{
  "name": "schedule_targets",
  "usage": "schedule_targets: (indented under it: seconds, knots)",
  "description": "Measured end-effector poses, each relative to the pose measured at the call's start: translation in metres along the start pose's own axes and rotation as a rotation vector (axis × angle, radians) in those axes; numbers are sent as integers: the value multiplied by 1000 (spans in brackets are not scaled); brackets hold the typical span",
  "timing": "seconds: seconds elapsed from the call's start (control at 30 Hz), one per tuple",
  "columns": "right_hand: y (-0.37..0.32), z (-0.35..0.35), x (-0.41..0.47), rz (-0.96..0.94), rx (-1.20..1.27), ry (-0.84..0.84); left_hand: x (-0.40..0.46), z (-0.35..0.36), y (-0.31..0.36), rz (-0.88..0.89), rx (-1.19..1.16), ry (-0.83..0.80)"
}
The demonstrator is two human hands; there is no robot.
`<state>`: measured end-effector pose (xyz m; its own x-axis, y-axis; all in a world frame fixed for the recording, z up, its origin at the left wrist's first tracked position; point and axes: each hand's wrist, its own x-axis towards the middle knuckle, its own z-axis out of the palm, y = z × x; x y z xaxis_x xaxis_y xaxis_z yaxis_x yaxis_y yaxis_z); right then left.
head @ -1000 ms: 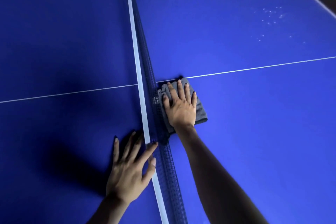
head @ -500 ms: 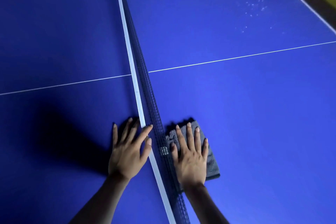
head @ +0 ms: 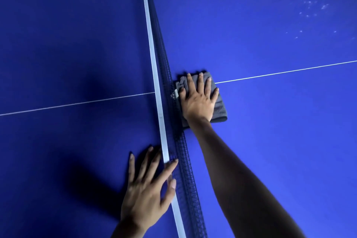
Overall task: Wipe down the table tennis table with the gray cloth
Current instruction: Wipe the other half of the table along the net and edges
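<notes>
Right hand (head: 199, 100): our fingers spread flat, pressing the gray cloth (head: 219, 107) beside the net (head: 164, 75).
Left hand (head: 146, 191): spread on the worktop (head: 77, 35).

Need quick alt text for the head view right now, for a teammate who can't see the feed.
The right hand presses a folded gray cloth flat on the blue table tennis table, right beside the net at the white centre line. The left hand rests on the other side, fingers against the net's white band; pale specks sit far right.
</notes>
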<state>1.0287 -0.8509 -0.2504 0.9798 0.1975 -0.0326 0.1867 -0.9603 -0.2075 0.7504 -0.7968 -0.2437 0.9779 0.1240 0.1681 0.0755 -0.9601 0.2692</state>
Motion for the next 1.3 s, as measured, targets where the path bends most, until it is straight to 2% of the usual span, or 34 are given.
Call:
schedule_targets:
  seconds: [0.2,0.37,0.57,0.7,0.87,1.17,1.3]
  knots:
    - [20,-3,-24,-91,5,32,-2,1,-2,-8,-28,-20]
    - [74,-10,-120,-83,14,88,-3,-4,0,-25,-15,-48]
    - [136,-20,-248,-39,-50,78,-2,-4,4,-73,-17,-61]
    - [152,-20,-285,-13,-69,57,-3,-5,5,-80,-24,-68]
    - [141,-21,-248,20,-82,27,0,-5,7,-66,-8,-89]
    - [69,-14,-16,20,1,26,2,-3,2,-30,35,-99]
    - [53,-13,30,18,15,21,1,-2,0,-26,29,-111]
